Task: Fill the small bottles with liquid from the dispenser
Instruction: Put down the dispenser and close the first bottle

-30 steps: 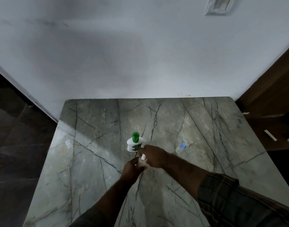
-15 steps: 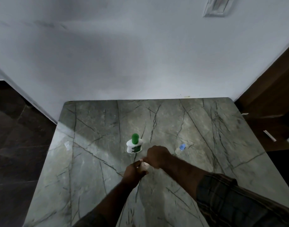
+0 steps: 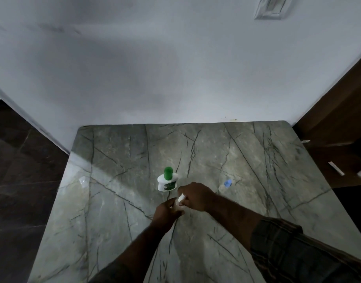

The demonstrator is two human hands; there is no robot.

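Head view: a grey-green marble table [image 3: 118,201] with dark veins stands against a pale wall [image 3: 155,68]. Near the table's middle the dispenser [image 3: 167,182] stands upright, a white container with a green top. Just in front of it, both hands meet over the table. The left hand [image 3: 165,213] has its fingers curled round a small pale bottle [image 3: 178,204], most of which it hides. The right hand [image 3: 196,196] comes in from the right, its fingers curled and pinching a white cap [image 3: 181,197] at the bottle's top. Whether the cap is seated on the bottle or lifted free cannot be told.

To the right of the hands and apart from them, a blue-capped bottle [image 3: 226,183] lies on the table. Near the table's left edge sits a small clear item [image 3: 82,181], too blurred to name. The right forearm ends in a dark plaid sleeve [image 3: 288,248]. A switch plate [image 3: 270,7] hangs high on the wall.
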